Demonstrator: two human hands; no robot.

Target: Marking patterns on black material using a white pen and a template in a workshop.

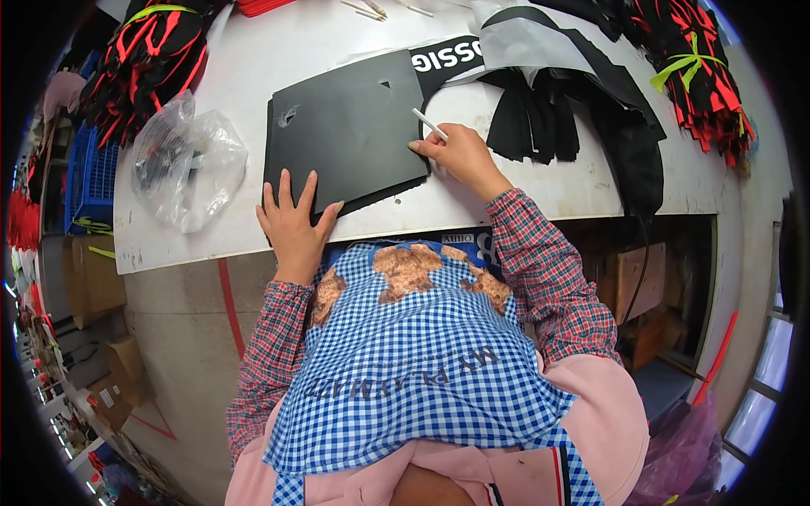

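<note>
A dark grey, roughly square flat sheet (350,126) lies on the white table in front of me, with black material showing along its lower edge. It has a small triangular notch near the top and a worn mark at upper left. My left hand (294,221) rests with spread fingers on its lower left corner. At the sheet's right edge, my right hand (464,156) grips a slim white pen-like stick (429,123), tilted up to the left. Black fabric with white lettering (447,63) reaches out from behind the sheet's upper right corner.
Left of the sheet sits a crumpled clear plastic bag (190,164). Black and red bundles (156,67) tied with yellow-green strips stand at both far corners. Black and grey fabric pieces (531,118) spread at right, some hanging over the front edge. A blue crate (91,173) stands left of the table.
</note>
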